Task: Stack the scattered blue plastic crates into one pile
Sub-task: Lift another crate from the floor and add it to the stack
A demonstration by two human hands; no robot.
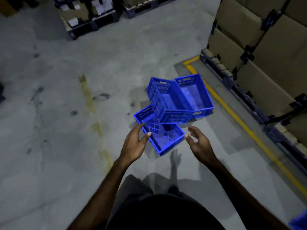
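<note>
Three blue plastic crates lie in a loose heap on the concrete floor. The nearest crate (163, 138) sits flat with its grid bottom showing. A second crate (167, 102) leans tilted across it and against the third crate (197, 95), which stands flat behind. My left hand (134, 143) hovers at the near crate's left rim, fingers spread and holding nothing. My right hand (199, 143) is just off that crate's right corner, also spread and holding nothing.
Pallets stacked with cardboard boxes (265, 52) line the right side behind a yellow floor line (235, 117). More loaded pallets (93, 17) stand at the back. Another blue object (299, 221) pokes in at the bottom right corner. Bare concrete floor stretches to the left.
</note>
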